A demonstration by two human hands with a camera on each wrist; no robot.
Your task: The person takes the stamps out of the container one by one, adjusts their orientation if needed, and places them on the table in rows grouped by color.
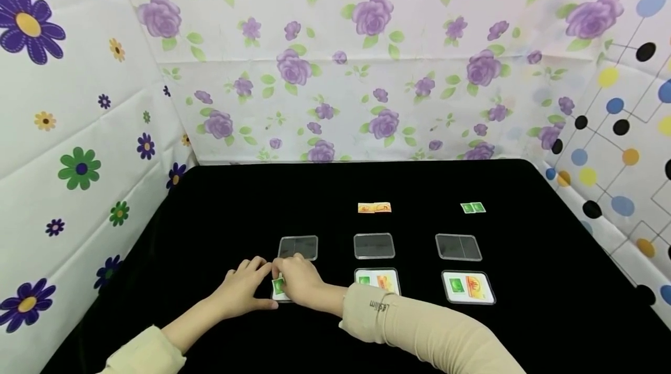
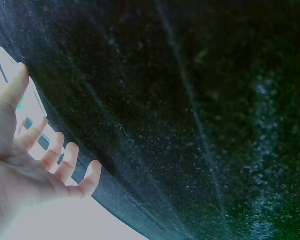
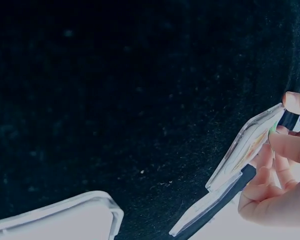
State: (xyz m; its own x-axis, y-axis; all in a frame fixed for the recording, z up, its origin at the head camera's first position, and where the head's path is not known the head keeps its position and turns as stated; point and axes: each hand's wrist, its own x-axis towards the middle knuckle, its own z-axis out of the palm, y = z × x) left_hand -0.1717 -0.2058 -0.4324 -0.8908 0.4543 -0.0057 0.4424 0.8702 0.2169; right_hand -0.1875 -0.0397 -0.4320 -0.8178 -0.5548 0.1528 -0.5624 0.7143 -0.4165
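Note:
At the front left of the black table, a shallow clear case holds a white card with a green stamp on it. The right hand reaches over this case; its curled fingers and thumb hold the edge of the green stamp, whose tip shows under the thumb in the right wrist view. An orange print lies beside it in the case, hidden from the head view by the hand. My left hand rests at the case's left side with fingers spread and thumb touching the near left corner.
Three clear lids, left, middle and right, lie in a row behind. Two filled cases, middle and right, sit nearer. Farther back are orange stamps and green stamps. Patterned cloth walls the table.

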